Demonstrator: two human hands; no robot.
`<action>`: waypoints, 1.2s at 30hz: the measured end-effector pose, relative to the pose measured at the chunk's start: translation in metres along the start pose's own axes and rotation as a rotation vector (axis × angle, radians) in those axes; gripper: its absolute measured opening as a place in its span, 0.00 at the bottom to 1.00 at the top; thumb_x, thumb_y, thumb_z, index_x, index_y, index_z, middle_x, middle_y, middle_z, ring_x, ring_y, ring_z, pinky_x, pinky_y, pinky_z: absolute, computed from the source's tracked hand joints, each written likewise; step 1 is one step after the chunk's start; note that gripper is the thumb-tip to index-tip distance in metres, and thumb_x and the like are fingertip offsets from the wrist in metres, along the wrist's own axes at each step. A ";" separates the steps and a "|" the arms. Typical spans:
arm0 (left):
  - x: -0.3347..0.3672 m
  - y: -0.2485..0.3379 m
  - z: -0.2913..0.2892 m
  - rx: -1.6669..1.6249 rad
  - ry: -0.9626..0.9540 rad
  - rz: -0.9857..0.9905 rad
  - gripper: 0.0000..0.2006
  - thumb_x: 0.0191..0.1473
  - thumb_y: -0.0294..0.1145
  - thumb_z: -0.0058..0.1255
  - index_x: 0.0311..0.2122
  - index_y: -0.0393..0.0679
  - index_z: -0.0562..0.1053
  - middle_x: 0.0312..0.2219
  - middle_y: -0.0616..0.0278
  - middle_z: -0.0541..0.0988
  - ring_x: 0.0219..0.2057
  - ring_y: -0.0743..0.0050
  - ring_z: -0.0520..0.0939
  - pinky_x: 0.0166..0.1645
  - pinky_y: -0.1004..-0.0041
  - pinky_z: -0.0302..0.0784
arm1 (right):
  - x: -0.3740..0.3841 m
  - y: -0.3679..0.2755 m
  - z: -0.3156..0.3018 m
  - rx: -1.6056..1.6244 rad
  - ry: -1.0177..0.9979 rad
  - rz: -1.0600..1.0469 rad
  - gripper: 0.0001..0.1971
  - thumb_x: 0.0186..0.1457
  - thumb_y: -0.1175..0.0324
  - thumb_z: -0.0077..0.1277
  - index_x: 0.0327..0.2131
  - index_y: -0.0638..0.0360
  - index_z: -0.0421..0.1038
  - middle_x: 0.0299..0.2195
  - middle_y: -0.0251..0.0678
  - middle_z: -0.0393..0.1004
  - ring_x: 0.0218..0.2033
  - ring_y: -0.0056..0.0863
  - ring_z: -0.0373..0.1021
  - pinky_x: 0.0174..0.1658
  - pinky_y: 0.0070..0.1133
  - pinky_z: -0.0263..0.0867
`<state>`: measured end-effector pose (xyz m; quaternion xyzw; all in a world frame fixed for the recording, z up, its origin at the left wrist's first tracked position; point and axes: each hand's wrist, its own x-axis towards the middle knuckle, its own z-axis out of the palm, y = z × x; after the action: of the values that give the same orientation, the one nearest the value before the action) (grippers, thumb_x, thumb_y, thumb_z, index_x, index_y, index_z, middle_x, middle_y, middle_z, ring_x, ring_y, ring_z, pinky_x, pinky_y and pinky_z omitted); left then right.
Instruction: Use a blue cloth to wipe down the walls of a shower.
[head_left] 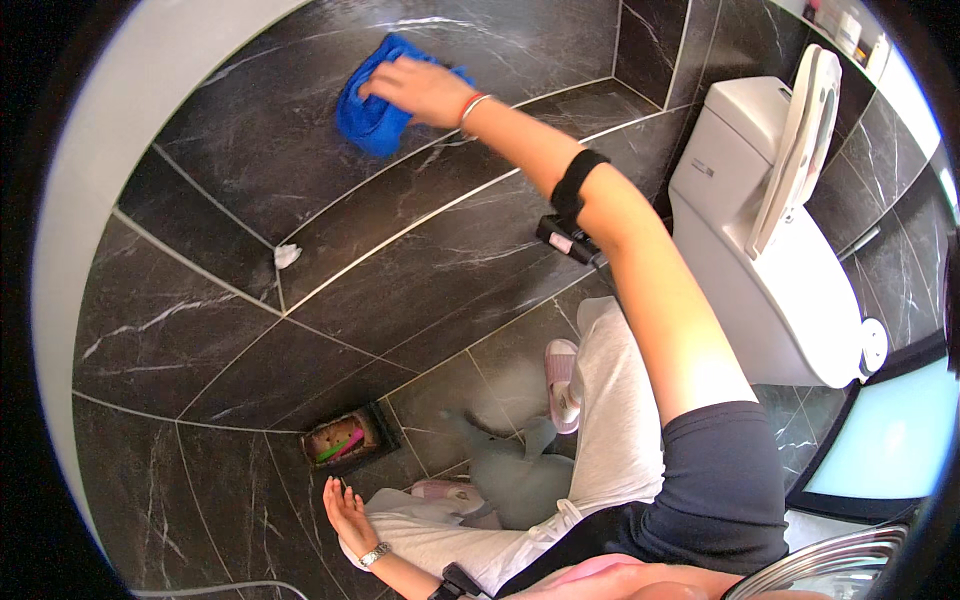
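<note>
Head camera: our right hand (pixel 418 92) grasps a bunched blue cloth (pixel 372 122), fingers curled over its folds, and the cloth appears to lie against the dark tiled wall (pixel 270 110) on the far side, above the narrow ledge (pixel 375 192). Our left hand (pixel 350 515) is free, fingers loosely spread, low at the near left by our knee.

Judging by that pose, we are wiping the wall. To do it well, we would flatten the cloth under the palm, press evenly, overlap the strokes and follow the grout lines, then turn to a clean fold.

The cloth looks soft and fuzzy, its edges crumpled. The tiles are smooth and near black with thin white veins, divided by pale, straight joints that the lens bends. At the ledge's left corner sits a small crumpled white piece (pixel 287 256), its material unclear. To the right stands a rounded, glossy white toilet (pixel 765 270), lid raised; at lower left, a dark-edged square recess (pixel 385 445) holds pink and green pieces (pixel 343 446).
</note>
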<state>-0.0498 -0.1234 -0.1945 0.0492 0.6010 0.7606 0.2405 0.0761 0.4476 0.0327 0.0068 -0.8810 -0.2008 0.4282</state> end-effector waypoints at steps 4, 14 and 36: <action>0.009 -0.007 0.006 0.110 0.013 -0.012 0.18 0.54 0.40 0.40 0.49 0.45 0.64 0.42 0.69 0.71 0.33 0.84 0.71 0.37 0.81 0.66 | -0.067 0.080 -0.037 -0.168 0.001 0.152 0.31 0.29 0.77 0.58 0.43 0.51 0.60 0.39 0.35 0.64 0.40 0.37 0.62 0.44 0.28 0.60; 0.008 -0.016 0.013 0.227 0.077 -0.071 0.17 0.52 0.41 0.44 0.46 0.48 0.67 0.40 0.72 0.72 0.34 0.84 0.71 0.38 0.81 0.64 | -0.213 0.140 -0.049 -0.844 -0.136 0.930 0.14 0.48 0.71 0.39 0.41 0.45 0.60 0.39 0.36 0.61 0.44 0.38 0.60 0.40 0.29 0.66; 0.008 -0.013 0.036 0.051 -0.059 -0.047 0.14 0.53 0.37 0.45 0.44 0.45 0.67 0.40 0.67 0.73 0.34 0.80 0.74 0.38 0.78 0.67 | 0.011 -0.169 0.031 0.385 -0.162 0.118 0.24 0.32 0.66 0.51 0.40 0.52 0.65 0.35 0.40 0.67 0.36 0.41 0.62 0.37 0.30 0.63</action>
<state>-0.0397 -0.0855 -0.1980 0.0633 0.6139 0.7374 0.2746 0.0186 0.3016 -0.0371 0.0207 -0.9336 -0.0032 0.3577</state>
